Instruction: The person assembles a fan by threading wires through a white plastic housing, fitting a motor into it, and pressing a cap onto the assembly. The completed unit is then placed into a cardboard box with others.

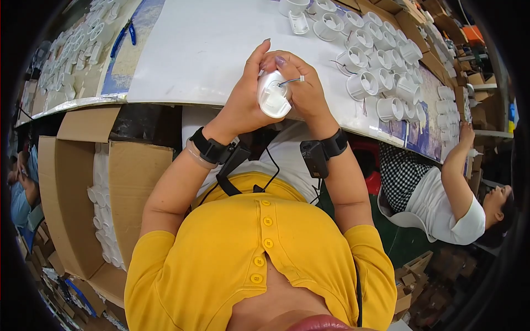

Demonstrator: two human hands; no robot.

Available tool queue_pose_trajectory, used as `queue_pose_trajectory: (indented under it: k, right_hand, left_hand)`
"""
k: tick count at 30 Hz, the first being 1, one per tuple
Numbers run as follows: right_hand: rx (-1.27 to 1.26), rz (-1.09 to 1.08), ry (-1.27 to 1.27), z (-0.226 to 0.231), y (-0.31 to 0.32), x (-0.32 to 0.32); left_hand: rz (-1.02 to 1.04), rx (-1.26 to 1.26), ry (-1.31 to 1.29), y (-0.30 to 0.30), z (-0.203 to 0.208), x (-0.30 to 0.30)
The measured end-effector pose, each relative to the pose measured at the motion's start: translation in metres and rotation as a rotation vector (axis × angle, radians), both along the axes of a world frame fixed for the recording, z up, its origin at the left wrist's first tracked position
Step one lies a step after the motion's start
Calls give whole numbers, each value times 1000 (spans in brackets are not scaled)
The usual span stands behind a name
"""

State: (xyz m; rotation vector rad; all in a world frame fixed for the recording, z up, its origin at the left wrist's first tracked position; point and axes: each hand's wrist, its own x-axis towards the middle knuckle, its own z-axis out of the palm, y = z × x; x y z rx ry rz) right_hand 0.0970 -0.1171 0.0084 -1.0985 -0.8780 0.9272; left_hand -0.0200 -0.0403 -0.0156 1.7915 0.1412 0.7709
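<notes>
The left hand point(243, 102) and the right hand point(308, 91) cover the far end of the white part point(274, 105), so its full shape cannot be told. A cardboard flap point(138, 193) hides some of the white cups point(105, 226) at left. The tabletop point(182, 55) is cut off at the far side. Left, a person point(23, 207) is blurred and partly cut.

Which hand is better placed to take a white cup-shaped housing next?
Probably the right hand: it is nearer the housings than the left hand, though both hold the white casing.
</notes>
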Motion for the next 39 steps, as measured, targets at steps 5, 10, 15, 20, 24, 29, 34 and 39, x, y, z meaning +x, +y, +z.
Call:
queue_pose_trajectory:
  k: [5,10,15,20,24,29,34,39]
  right_hand:
    - [-7,6,-44,2,-1,3]
    - [156,-84,-70,12,-4,2]
    - [327,31,-433,11,-15,17]
    - [278,-131,-378,3,-14,6]
    - [223,-257,-308,0,-15,-6]
    - [202,-304,-217,3,-12,-14]
    - [209,-174,-62,12,-10,-5]
    - [276,-81,280,-6,-8,-27]
  left_hand:
    - [4,-8,-3,-2,1,2]
    - [17,-39,-46,-1,6,0]
    - [-43,-161,-59,1,10,-3]
    - [4,-79,13,1,11,-3]
    - [62,1,108,-1,12,-3]
    - [186,147,48,0,7,-1]
    - [180,23,-108,-1,3,-2]
    - [147,104,-257,3,0,3]
